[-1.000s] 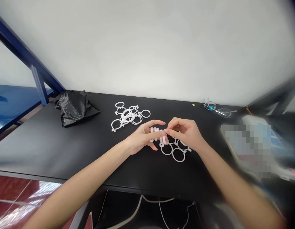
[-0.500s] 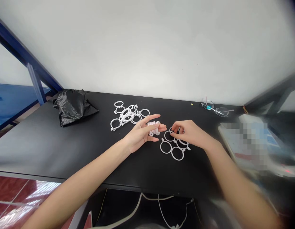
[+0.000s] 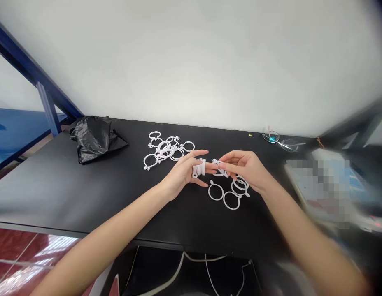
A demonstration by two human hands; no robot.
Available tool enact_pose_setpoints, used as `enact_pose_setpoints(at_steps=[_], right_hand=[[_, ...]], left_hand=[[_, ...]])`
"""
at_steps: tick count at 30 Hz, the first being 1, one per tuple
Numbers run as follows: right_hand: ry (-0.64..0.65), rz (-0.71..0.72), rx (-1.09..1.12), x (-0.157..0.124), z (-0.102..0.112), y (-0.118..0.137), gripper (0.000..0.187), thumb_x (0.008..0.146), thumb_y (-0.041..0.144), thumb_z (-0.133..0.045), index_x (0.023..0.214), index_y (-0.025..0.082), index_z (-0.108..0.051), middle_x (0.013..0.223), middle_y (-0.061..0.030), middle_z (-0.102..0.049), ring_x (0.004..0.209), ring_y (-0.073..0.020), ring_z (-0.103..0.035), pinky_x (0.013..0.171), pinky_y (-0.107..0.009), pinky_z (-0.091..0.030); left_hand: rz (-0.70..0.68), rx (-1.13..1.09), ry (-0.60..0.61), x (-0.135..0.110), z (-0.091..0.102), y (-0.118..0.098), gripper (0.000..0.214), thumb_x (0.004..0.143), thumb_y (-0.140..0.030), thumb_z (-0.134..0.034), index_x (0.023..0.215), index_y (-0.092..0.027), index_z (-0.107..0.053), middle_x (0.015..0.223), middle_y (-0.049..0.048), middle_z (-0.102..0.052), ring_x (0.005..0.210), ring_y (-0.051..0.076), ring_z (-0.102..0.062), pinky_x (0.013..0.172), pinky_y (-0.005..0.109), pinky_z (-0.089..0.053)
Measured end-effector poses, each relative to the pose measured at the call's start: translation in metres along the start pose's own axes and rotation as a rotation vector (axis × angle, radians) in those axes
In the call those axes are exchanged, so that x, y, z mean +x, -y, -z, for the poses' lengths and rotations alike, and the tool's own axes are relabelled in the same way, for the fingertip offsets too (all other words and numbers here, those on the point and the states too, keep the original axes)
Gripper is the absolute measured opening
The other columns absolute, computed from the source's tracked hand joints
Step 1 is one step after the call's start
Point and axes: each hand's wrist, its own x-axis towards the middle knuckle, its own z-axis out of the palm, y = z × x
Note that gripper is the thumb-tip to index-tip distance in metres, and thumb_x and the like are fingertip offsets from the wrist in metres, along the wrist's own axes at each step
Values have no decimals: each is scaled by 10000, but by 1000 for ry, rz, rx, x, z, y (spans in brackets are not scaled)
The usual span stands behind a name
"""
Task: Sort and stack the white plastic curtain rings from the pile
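My left hand [image 3: 185, 174] hovers over the black table [image 3: 86, 193] with fingers stretched out, and a few white plastic rings [image 3: 199, 167] are stacked around one finger. My right hand [image 3: 246, 168] pinches another white ring [image 3: 218, 166] right at the left fingertips. Below my hands lies a small group of loose white rings [image 3: 229, 193]. A bigger pile of white rings [image 3: 166, 150] lies farther back to the left.
A crumpled black plastic bag [image 3: 95, 137] sits at the back left. A pair of glasses [image 3: 282, 142] lies near the wall at the back right. A blurred flat object [image 3: 320, 189] occupies the right side. Cables [image 3: 206, 263] hang below the front edge.
My right hand went down to the loose rings, picked one up and brought it back to my left fingertips. The left hand stayed with its stacked rings.
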Motion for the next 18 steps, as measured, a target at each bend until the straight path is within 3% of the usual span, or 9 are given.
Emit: enact_pose_setpoints(at_steps=[5,12,18], right_hand=[[-89,56,57,0,-4,0,297,634,397,-852,743,155,-718,621,-28,-664,460,-86,-527,396,-212,-435],[3,47,42,-3,-11,1,314,633,395,-849,772,158,-698,623,-23,-657,506,-113,-575,402,-213,-445],[57,26,125,-1,-14,-3,333,601,333,-874,802,162,-671,656,-8,-650,523,-96,-550,396,-191,-426]], left_hand=[[-82,55,-126,0,-1,1,337,886,-311,-544,1196,-179,-551,1011,124,-719,984,255,-657,584,259,-557],[-68,40,-94,-2,-4,0,336,887,-332,-565,1185,-182,-529,994,117,-711,1042,274,-640,642,314,-585],[-113,118,-260,1,-5,0,237,839,-331,-616,1017,-178,-583,928,76,-648,968,228,-614,542,216,-527]])
